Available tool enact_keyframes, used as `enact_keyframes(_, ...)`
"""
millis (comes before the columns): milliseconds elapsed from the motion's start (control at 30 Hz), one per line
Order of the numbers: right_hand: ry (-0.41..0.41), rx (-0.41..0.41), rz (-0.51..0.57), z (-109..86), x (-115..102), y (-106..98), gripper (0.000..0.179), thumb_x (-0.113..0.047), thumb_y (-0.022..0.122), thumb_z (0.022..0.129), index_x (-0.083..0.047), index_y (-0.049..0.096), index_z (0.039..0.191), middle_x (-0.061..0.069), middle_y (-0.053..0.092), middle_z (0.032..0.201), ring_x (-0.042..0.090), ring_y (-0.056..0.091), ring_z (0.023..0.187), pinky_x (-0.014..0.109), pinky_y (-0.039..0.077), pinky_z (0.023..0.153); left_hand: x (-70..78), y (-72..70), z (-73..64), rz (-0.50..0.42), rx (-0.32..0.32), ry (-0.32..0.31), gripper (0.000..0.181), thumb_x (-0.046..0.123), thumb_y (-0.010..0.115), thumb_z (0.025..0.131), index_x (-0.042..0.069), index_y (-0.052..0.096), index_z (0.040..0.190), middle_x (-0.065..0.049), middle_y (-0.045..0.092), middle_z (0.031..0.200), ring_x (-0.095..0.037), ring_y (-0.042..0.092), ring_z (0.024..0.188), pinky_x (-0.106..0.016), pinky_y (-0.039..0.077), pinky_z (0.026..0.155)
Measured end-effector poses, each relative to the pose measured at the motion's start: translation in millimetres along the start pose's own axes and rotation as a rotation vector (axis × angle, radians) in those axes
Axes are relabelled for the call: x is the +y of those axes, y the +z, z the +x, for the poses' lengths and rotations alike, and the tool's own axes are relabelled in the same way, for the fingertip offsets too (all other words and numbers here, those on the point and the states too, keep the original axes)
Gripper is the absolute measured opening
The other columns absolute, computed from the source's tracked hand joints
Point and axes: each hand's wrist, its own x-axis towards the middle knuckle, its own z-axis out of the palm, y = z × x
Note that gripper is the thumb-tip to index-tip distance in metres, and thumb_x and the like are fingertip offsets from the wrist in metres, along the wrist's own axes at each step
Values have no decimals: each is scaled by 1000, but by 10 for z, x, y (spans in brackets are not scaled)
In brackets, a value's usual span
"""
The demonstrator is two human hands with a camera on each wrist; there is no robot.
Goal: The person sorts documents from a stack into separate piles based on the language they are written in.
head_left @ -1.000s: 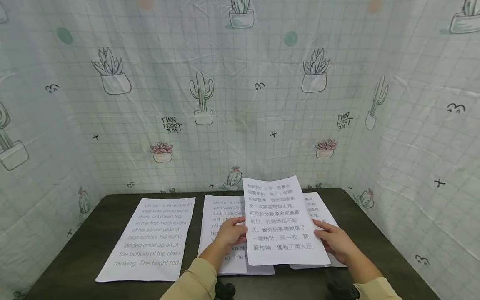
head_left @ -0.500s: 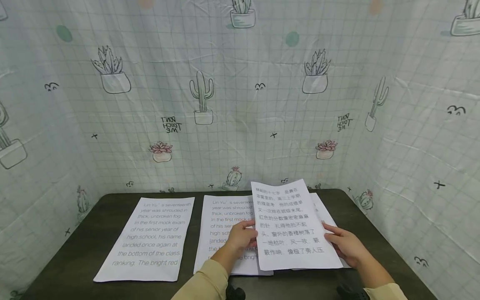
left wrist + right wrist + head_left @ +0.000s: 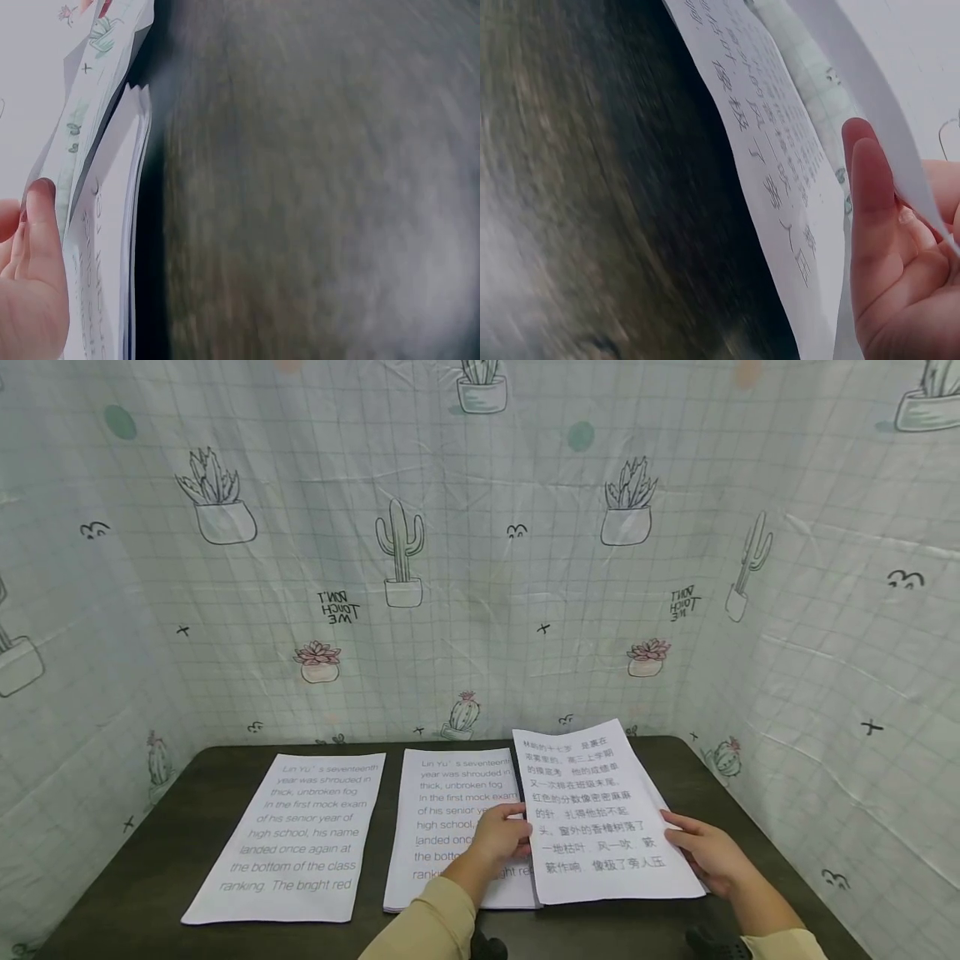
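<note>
Both hands hold a white sheet of paper printed with Chinese characters, slightly tilted at the right side of the table. My left hand pinches its left edge, above the middle stack of English-printed paper. At the opposite edge, my right hand grips it between thumb and fingers. In the right wrist view the held sheet is raised over another Chinese-printed sheet lying on the table; the head view mostly hides that lower one. The left wrist view shows several layered pages in the middle stack.
Farther left lies another English-printed paper on the dark table. A pale curtain with cactus drawings surrounds the table at the back and sides. Dark wrist straps show near the front edge.
Both hands have carried the Chinese-printed sheet rightward and slightly down. It now covers most of the right-hand paper, and more of the middle stack shows.
</note>
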Motion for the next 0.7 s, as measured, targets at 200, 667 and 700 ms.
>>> enact_keyframes(200,1,-5,8,15,29,-99,62,-14,49,101,9,19,151,-5,70,99,14,69,85,37,59,71,15,68,-17,7,-32,-8,52,-1,60,83,-1,54,135,-12,68,109,-14,67,78,-26,59,67)
enact_keyframes(667,27,35,-3,50,41,-221,61,-13,47,101,11,19,150,-7,71,95,12,69,83,36,59,70,25,178,-54,-49,-237,-4,64,0,57,83,-14,36,142,-24,56,134,-32,62,117,-44,53,98)
enact_keyframes(700,33,44,-8,54,44,-219,61,-13,47,101,11,19,150,-7,70,95,12,69,82,36,59,70,30,187,-62,-53,-252,-1,65,-1,56,83,-15,35,143,-25,54,137,-33,60,120,-45,52,100)
